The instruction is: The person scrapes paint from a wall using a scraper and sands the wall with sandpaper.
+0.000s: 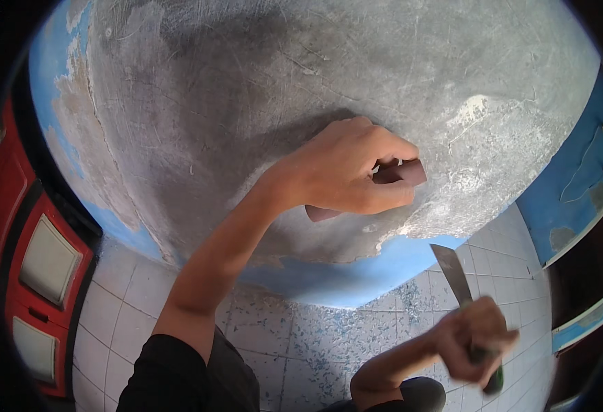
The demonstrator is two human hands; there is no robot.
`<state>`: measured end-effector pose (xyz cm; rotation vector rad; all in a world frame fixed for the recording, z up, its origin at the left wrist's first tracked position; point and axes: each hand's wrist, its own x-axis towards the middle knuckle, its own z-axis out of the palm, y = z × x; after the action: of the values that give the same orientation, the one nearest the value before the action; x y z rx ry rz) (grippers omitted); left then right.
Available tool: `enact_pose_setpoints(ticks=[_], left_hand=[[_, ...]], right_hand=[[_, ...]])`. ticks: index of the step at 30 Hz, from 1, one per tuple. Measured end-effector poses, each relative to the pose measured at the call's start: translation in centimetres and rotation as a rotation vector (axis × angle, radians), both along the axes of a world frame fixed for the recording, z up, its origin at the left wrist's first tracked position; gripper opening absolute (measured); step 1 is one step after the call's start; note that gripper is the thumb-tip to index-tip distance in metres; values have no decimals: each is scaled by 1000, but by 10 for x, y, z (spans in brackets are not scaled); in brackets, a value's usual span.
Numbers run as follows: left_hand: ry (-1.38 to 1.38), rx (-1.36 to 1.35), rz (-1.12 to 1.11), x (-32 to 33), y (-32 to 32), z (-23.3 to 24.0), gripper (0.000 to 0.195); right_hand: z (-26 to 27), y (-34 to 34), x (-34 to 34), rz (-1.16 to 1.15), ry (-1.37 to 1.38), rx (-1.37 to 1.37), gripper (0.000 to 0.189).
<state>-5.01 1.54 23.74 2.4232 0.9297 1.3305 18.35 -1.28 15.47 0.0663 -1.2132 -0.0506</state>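
Observation:
My left hand (342, 167) is against the wall, fingers curled around a folded reddish-brown sheet, apparently sandpaper (413, 173). One end of the sheet pokes out past my fingertips, and another part shows below my wrist. Bare grey plaster (229, 92) covers most of the wall around this hand. To the lower right, my right hand (476, 342), slightly blurred, grips a scraper by its green and dark handle. The scraper's metal blade (453, 272) points up towards the lower edge of the plaster; whether its tip touches the wall cannot be told. Blue paint (327, 278) remains along the wall's base.
Paint flakes (327, 335) are scattered over the pale floor tiles (116, 319) below the wall. A red door (38, 278) with light panels stands at the left. Another blue wall (579, 170), with a loose wire and peeled patches, is at the right. My knee (425, 394) shows at the bottom.

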Motion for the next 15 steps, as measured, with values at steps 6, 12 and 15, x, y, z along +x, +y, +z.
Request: enact_pose_setpoints(ticks=[6, 12, 15], left_hand=[[95, 4, 92, 1, 3, -1, 17], [64, -21, 92, 7, -3, 2, 19], [109, -34, 140, 4, 1, -1, 19]], right_hand=[[4, 29, -22, -302, 94, -160, 23], [-4, 42, -34, -153, -74, -281, 14], [4, 33, -28, -83, 28, -296, 14]])
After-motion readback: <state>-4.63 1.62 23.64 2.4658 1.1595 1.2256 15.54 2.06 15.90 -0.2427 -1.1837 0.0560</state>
